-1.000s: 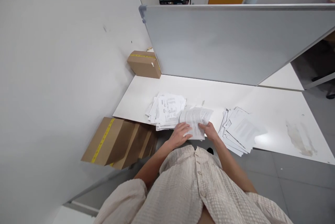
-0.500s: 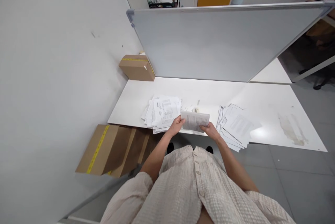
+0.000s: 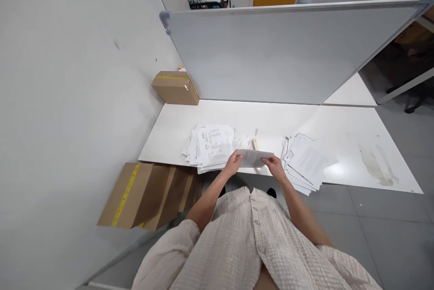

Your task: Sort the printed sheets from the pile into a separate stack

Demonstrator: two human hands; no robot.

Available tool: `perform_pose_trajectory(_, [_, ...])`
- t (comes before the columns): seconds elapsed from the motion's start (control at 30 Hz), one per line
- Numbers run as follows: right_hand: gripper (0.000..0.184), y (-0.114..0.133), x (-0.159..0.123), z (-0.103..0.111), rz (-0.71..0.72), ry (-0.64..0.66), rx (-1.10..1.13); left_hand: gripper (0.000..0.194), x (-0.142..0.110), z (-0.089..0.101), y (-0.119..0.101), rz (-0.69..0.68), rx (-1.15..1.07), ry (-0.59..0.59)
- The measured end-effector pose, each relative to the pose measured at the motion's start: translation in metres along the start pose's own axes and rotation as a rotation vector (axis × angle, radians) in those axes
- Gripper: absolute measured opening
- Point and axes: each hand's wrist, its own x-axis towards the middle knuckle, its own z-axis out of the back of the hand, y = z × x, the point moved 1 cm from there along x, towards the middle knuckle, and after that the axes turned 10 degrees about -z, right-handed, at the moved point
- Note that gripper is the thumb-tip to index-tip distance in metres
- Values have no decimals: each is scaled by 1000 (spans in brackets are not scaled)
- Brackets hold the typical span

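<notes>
A printed sheet of paper [image 3: 252,159] is held between my two hands over the front edge of the white table [image 3: 342,131]. My left hand [image 3: 233,163] pinches its left side, and my right hand [image 3: 274,167] pinches its right side. Whether it is one sheet or more I cannot tell. To the left of my left hand lies a messy pile of printed papers [image 3: 214,145]. Another fanned pile of papers [image 3: 307,161] lies right of my right hand, partly past the table edge. Just behind the held paper rests a small cream-coloured block [image 3: 255,144].
A whiteboard [image 3: 257,54] stands along the table's back. One cardboard box [image 3: 176,88] sits at the back left corner, and open cardboard boxes [image 3: 130,195] stand at the front left. A stain [image 3: 378,165] marks the table's right end. The wall [image 3: 68,100] bounds the left.
The held paper has tilted flatter and its top edge has dropped, so more of the small block shows behind it. Both hands keep their hold and have shifted slightly.
</notes>
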Motion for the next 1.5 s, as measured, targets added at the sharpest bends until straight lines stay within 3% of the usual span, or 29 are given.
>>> perform_pose_trajectory(0.17, [26,1,-2,-1,-3,-23,-1,22,2,3,5,-18,108,2])
perform_pose_trajectory(0.37, [32,2,-1,0,-24,-57,54,25,8,4,-2,-9,74,35])
perform_pose_trajectory(0.53, [36,13,-5,7,-22,-28,173,24,9,14,-7,72,212,132])
perform_pose_trajectory(0.63, [40,31,-13,20,32,-81,60,28,10,23,-16,43,422,165])
perform_pose_trajectory(0.77, [50,65,-25,38,217,-225,-326,24,18,24,-39,-106,772,297])
perform_pose_trajectory(0.83, [51,75,-27,39,245,-136,-496,21,22,17,-50,-185,926,366])
perform_pose_trajectory(0.97, [29,66,-23,34,108,143,-661,20,24,6,-59,-291,1097,409])
perform_pose_trajectory(1.1, [24,43,-19,37,57,62,-598,17,25,16,-50,-189,1011,338])
perform_pose_trajectory(1.27, [19,18,-17,40,22,-43,-365,17,26,34,-20,-10,618,151])
perform_pose_trajectory(1.5, [17,-14,-11,40,-97,-190,-276,19,23,27,15,162,397,87])
